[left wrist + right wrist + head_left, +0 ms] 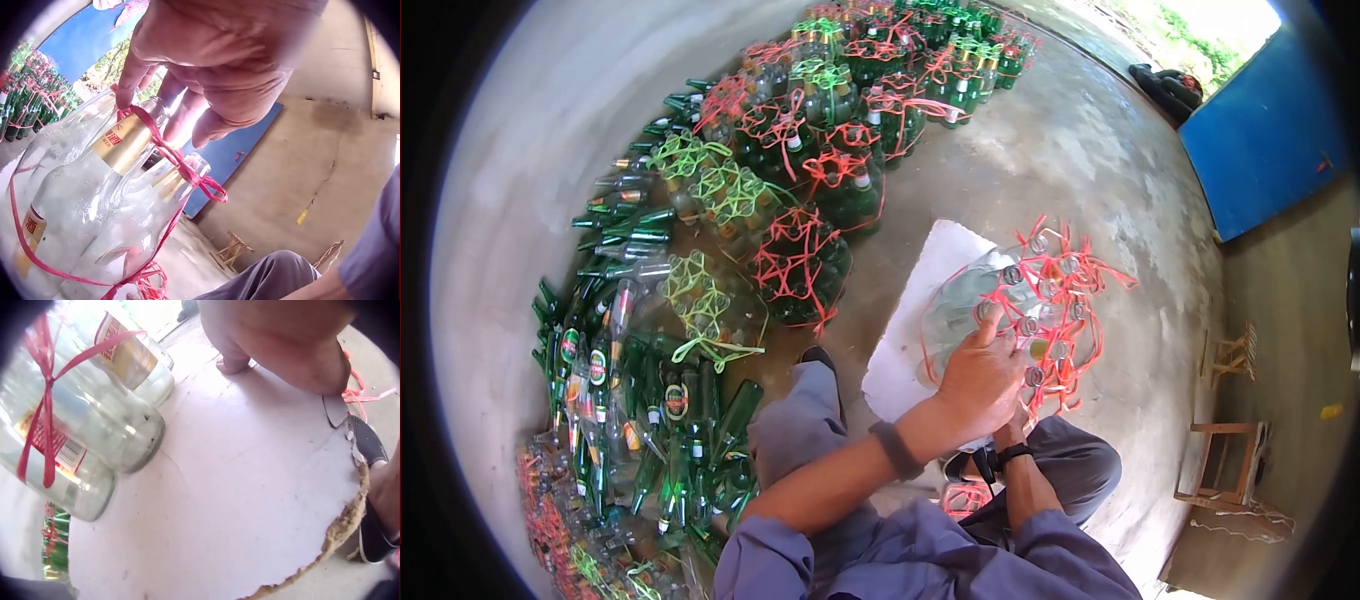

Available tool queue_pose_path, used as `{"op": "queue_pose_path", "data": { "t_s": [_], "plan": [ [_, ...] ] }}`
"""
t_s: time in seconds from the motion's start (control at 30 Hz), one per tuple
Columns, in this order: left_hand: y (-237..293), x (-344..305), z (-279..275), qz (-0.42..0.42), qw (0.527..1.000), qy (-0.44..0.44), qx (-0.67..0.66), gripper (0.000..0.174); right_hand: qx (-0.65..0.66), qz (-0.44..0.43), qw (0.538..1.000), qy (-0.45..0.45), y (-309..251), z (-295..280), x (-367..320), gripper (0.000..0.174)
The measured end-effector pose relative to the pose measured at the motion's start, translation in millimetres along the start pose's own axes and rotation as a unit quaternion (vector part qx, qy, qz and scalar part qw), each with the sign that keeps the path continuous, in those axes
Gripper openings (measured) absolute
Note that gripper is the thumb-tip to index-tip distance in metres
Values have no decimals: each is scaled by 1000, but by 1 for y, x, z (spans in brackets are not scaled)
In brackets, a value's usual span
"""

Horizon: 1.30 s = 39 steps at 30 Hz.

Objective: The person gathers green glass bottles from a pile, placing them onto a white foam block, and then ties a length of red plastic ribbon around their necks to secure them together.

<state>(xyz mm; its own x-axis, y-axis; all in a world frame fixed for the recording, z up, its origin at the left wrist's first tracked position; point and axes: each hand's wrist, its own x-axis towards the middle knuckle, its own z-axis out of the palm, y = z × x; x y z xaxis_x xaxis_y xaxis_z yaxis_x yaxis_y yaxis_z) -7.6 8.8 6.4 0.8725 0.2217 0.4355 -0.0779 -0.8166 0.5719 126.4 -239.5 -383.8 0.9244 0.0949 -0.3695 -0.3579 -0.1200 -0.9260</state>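
A bundle of clear glass bottles (960, 300), tied with red plastic string (172, 153), stands on a white board (900, 350). My left hand (983, 378) is over the bundle's near side, its fingers bent down around a bottle neck (159, 111) beside the string. Gold neck foil (125, 144) shows just below these fingers. In the right wrist view, my right hand (281, 353) is low at the board, with a fingertip right at its surface beside the bottle bases (137, 444). Most of its fingers are hidden, and I cannot tell what they hold.
Many string-tied bottle bundles (800, 265) stand on the floor at the left and back. Loose green bottles (675, 400) lie piled along the left wall. A small wooden stool (1225, 465) is at the right, and a blue panel (1260, 130) stands farther back.
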Motion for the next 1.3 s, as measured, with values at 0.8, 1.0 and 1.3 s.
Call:
{"op": "queue_pose_path", "data": {
  "t_s": [0.8, 1.0, 1.3],
  "plan": [
    [-12, 4, -10, -14, 1000, 13, -24, 26, -30, -47, 988, 146, -56, 17, -41, 36],
    [-21, 16, -39, -93, 982, 45, -159, 28, -113, -234, 961, 93, -303, 51, -112, 39],
    [-24, 21, -76, -234, 855, 153, -436, 19, -515, -483, 679, -199, -428, 102, -131, 80]
  ]
}}
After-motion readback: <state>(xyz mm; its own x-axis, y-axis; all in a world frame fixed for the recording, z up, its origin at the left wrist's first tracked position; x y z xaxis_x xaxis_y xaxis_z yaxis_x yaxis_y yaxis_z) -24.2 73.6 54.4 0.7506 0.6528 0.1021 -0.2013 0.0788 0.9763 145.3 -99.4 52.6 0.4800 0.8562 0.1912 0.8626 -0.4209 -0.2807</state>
